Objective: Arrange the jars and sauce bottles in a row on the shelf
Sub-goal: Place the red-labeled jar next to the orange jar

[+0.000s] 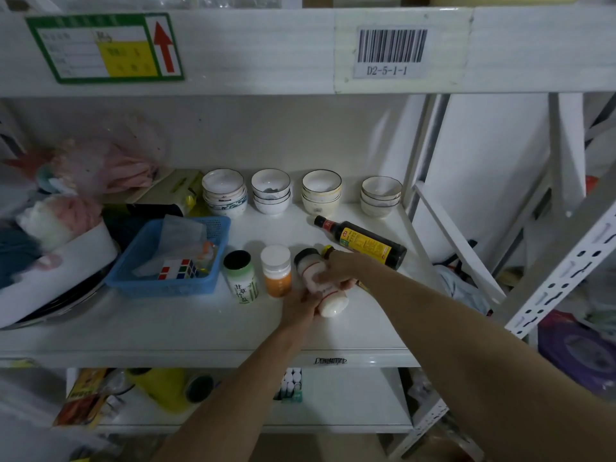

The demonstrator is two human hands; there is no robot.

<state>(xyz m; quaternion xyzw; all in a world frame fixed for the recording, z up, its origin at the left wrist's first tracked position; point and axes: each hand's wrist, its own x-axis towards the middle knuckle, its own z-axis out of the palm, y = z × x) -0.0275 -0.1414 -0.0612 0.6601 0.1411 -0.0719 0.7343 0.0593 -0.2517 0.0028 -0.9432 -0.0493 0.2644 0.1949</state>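
Observation:
On the white shelf [166,328] two jars stand upright side by side: a green-labelled jar with a black lid [240,275] and an orange jar with a white lid [276,270]. Right of them a white jar with a dark lid [328,303] is tilted, its base toward me. Both hands grip it: my left hand [301,306] from below, my right hand [338,270] from the right side. Behind my right hand a dark soy sauce bottle [363,240] lies on its side. A yellow-capped bottle [328,250] lies mostly hidden under my right wrist.
Several stacks of small bowls [271,191] line the back of the shelf. A blue basket [173,258] holding a puzzle cube stands left of the jars. Bags and cloths pile up at the far left. A white shelf upright [430,181] bounds the right side.

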